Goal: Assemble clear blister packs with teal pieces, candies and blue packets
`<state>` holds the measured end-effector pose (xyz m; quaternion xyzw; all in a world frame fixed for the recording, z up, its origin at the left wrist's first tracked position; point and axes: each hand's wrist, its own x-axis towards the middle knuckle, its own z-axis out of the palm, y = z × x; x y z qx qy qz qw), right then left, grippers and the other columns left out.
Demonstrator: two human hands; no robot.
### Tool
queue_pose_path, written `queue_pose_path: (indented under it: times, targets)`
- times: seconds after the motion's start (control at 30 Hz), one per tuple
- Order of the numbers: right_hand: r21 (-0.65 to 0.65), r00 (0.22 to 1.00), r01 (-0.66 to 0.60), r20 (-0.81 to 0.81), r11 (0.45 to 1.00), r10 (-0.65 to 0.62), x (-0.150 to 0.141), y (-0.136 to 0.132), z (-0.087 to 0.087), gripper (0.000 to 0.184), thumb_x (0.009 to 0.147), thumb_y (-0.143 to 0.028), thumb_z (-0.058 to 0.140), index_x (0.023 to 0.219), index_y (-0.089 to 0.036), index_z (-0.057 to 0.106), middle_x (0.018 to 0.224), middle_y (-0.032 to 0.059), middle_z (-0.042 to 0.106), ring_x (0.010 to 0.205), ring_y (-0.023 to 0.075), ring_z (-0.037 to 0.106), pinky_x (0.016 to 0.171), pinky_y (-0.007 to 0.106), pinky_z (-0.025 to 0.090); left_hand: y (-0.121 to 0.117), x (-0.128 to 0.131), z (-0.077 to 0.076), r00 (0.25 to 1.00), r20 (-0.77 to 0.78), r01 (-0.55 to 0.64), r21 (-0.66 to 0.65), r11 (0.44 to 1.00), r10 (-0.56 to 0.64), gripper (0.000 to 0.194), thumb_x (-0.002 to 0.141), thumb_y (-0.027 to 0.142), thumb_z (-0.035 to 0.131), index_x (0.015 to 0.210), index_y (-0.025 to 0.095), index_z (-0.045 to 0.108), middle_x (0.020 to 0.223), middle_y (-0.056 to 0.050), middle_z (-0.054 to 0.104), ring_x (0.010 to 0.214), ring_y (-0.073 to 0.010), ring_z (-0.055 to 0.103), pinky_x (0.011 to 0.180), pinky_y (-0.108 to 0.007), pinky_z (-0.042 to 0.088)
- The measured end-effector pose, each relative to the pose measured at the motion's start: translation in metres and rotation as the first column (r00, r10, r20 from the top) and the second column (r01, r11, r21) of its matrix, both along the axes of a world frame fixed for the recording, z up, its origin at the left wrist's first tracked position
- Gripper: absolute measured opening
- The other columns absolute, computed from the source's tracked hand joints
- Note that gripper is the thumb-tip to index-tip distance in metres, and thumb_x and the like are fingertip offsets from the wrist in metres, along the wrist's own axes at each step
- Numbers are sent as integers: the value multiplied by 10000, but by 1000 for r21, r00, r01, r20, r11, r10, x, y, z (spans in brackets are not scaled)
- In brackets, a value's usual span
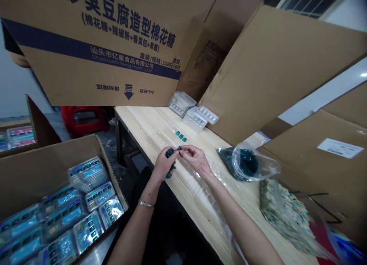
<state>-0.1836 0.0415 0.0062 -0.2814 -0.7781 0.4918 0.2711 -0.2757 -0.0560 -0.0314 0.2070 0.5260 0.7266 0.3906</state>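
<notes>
My left hand (165, 163) is closed around several small, glossy dark green pieces (169, 153), and some of them stick out below the fingers. Its thumb and fingertip meet those of my right hand (196, 158), which pinches one more dark green piece (180, 148). Both hands are over the table's near edge. Just beyond them, a short row of the same green pieces (181, 136) sits on clear plastic on the wooden table (143, 121). The exact kind of these pieces is too small to make out.
An open bag of green pieces (248, 163) lies right of my hands, beside a bag of pale green-and-pink bits (286, 209). Clear plastic boxes (196, 117) stand at the back against cardboard (229, 85). Lower left, a carton (107, 154) holds filled packs (87, 173); a red stool (83, 121) is behind.
</notes>
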Motion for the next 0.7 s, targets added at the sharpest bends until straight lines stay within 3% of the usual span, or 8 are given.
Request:
queue_pose_path:
  times: [0.17,0.33,0.4,0.47,0.57,0.63,0.7]
  targets:
    - [198,1000,-13,26,980,8,-1,2,-1,216,728,-289,608,858,-162,725,798,62,717,707,175,661,669,279,527,2,1,-2,995,-89,-56,-25,998,54,304,736,428,605,924,189,605,550,36,464,429,-77,438,333,-144,354]
    - [474,998,-60,40,878,47,0,-9,6,202,778,-216,551,872,-185,727,863,68,705,774,175,653,731,291,518,4,1,-6,998,-33,-58,-6,998,58,326,718,444,618,918,188,594,532,45,450,413,-79,430,318,-149,342]
    - [504,998,-67,35,861,57,-1,-11,5,197,776,-202,549,862,-188,726,862,68,700,779,174,648,734,290,515,4,1,-7,998,-8,-55,-4,998,55,311,726,425,606,928,189,588,515,51,445,390,-76,411,308,-151,327]
    - [438,999,-47,20,898,43,-2,-10,3,177,766,-217,564,837,-188,724,843,65,699,760,172,645,713,286,515,4,0,-9,999,15,-41,4,999,41,310,733,416,594,950,195,582,508,53,444,380,-76,398,299,-152,312]
    - [186,999,-33,25,982,29,-1,-4,0,193,758,-280,603,885,-186,713,786,47,697,709,161,639,688,282,516,4,-2,-10,999,28,-40,14,999,40,322,724,430,604,949,202,574,521,50,448,410,-84,423,307,-148,316]
    - [17,997,-72,30,997,71,1,0,1,275,772,-328,611,996,-188,688,777,33,693,699,145,634,712,287,514,3,-3,-11,998,42,-37,24,999,36,328,714,441,618,936,205,565,535,50,451,429,-84,435,312,-142,313]
    - [-55,988,-152,19,987,154,2,3,4,331,776,-352,625,1071,-206,663,860,32,690,722,130,628,748,289,509,2,-4,-11,997,75,-10,48,999,6,327,706,436,630,928,207,552,551,52,449,432,-77,429,311,-136,299]
